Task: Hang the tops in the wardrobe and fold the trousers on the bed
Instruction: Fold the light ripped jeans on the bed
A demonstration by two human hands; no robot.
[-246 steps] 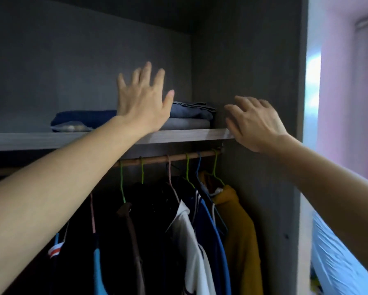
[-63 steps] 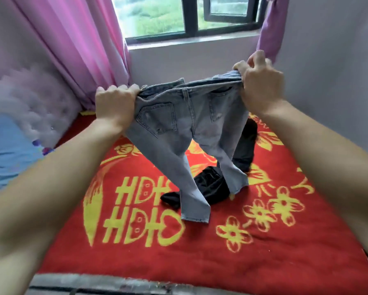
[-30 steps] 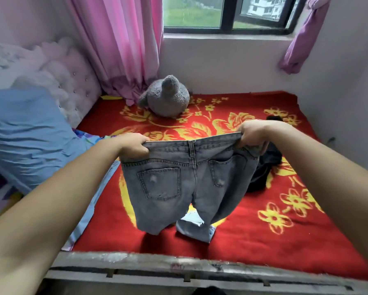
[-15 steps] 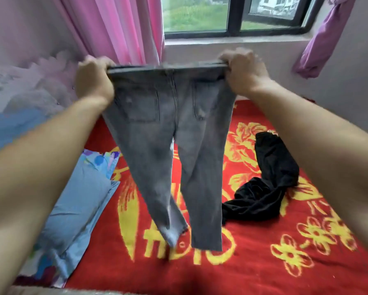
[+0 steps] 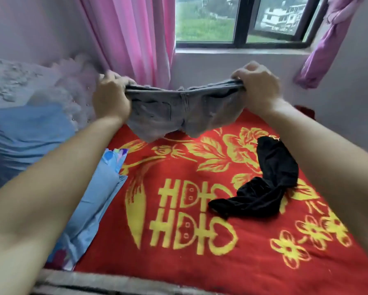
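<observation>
Far left: pale tufted headboard (image 5: 25, 81) against the wall, a blue pillow (image 5: 23, 135) propped below it; a second blue pillow with a printed edge (image 5: 91, 205) lies flat along the left side of the bed (image 5: 114, 284), its near end hidden by the left arm (image 5: 51, 188); pink curtain (image 5: 134, 39) hangs behind, reaching down to the far left corner; left hand (image 5: 109, 99) raised over the bed, fingers curled tight round one end of the waistband; grey jeans (image 5: 178, 111) held in the air between both hands, back pockets towards the camera, waistband sagging a little in the middle, seat bunched and blurred, legs not in sight; the jeans cover the curtain's hem and part of the far bed edge; window (image 5: 240, 20) above, dark frame, grass and buildings outside; right hand (image 5: 258, 86) grips the other end of the waistband, knuckles up; red blanket (image 5: 200, 258) with yellow flowers and characters covers the bed; black garment (image 5: 266, 184) crumpled on it right of centre, well apart from the jeans, just beside the right arm (image 5: 327, 167); purple curtain (image 5: 327, 39) bunched at the window's right; grey front edge of the bed along the bottom.
</observation>
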